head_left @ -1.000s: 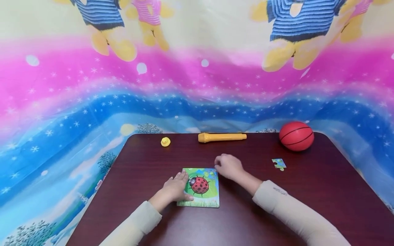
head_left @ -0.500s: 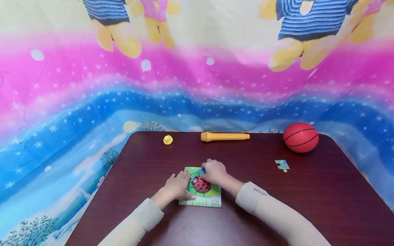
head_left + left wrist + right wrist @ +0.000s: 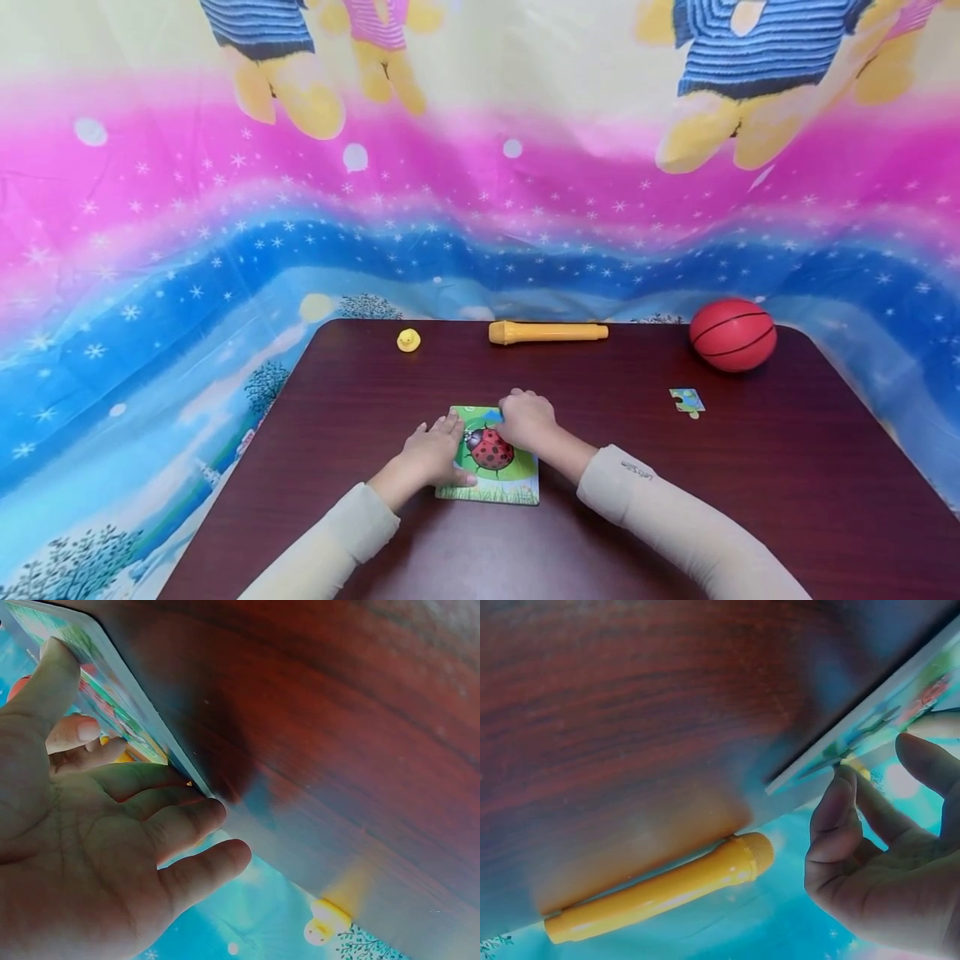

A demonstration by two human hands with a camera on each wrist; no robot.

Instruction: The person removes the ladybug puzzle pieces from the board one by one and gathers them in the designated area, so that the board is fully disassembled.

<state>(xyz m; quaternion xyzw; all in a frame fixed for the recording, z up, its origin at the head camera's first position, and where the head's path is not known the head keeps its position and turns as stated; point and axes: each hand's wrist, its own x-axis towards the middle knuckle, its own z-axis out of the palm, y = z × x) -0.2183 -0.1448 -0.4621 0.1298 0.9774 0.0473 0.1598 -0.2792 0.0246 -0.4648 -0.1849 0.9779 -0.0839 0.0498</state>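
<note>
1. Between the two hands, as the head view is showing, the ladybug puzzle is lying flat on the tabletop. The left hand is resting along its left side with fingers extended; the right hand is covering its far right corner, fingers bent inward. Off to the right of the right hand, a loose puzzle piece is lying apart, with the red ball sitting beyond it. Straight ahead of the right hand a yellow microphone is lying; ahead of the left, a yellow duck is sitting. A wide rightward sweep of the right hand could be knocking that piece away.

2. From the left wrist, the left hand is showing a wide, unfilled palm, its thumb lying over the puzzle's face. Too light a brace here could be letting the puzzle slide or turn under a push from the right hand.

3. From the right wrist, the right hand is making a narrow shape, fingertips meeting at the puzzle's corner; whether they are holding a piece, I cannot tell. Pressing on a misaligned tab could be lifting or bending neighbouring pieces.
</note>
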